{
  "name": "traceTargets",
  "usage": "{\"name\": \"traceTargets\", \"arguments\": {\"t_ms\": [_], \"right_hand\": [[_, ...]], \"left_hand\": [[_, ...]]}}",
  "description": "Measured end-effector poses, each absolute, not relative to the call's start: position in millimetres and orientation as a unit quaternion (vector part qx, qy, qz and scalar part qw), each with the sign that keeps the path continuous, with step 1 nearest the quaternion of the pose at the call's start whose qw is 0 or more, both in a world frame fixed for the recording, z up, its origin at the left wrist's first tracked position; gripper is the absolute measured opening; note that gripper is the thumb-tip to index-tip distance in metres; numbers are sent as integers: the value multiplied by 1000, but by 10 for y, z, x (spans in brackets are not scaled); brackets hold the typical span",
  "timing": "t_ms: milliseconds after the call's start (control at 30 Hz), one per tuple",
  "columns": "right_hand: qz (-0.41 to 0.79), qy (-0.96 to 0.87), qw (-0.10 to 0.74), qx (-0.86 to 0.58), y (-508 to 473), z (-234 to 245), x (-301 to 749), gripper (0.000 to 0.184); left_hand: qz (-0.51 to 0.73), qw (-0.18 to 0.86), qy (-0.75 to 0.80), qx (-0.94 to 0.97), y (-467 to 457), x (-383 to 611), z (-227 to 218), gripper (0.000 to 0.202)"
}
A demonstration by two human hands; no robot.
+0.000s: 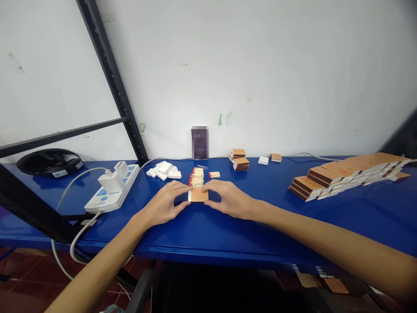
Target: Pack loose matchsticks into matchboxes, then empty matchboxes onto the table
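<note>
Between my two hands is a matchbox (199, 195) with an orange printed top, its white inner tray showing at the left end. My left hand (166, 201) pinches that white end with thumb and forefinger. At the right end, the thumb and fingers of my right hand (230, 199) grip the orange sleeve. Just behind the box lies a pile of red-tipped matches (196, 177), and a small bunch of matches (214, 174) sits to its right. Whether matches are inside the held box is hidden.
White trays (163, 169) are heaped at left, beside a power strip (114, 191). Matchboxes (240, 160) stand behind on the right, near a white tray (263, 160) and an orange sleeve (276, 157). A long stack of matchboxes (345, 174) fills the right. A dark post (114, 78) rises at left.
</note>
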State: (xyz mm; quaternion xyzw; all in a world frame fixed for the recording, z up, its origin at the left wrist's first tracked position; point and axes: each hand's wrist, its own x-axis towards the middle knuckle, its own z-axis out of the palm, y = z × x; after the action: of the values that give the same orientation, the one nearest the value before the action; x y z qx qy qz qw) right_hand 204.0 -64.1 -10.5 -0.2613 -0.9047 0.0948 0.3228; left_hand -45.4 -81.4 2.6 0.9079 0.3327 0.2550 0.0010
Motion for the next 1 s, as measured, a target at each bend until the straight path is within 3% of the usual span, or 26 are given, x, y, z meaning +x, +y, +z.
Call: {"name": "traceTargets", "arguments": {"t_ms": [633, 1000], "right_hand": [[66, -874, 299, -378, -717, -249, 2672, 26], [-76, -824, 107, -551, -280, -80, 2880, 18]], "left_hand": [[271, -3, 367, 890, -783, -404, -126, 38], [279, -17, 363, 889, -781, -435, -143, 40]]}}
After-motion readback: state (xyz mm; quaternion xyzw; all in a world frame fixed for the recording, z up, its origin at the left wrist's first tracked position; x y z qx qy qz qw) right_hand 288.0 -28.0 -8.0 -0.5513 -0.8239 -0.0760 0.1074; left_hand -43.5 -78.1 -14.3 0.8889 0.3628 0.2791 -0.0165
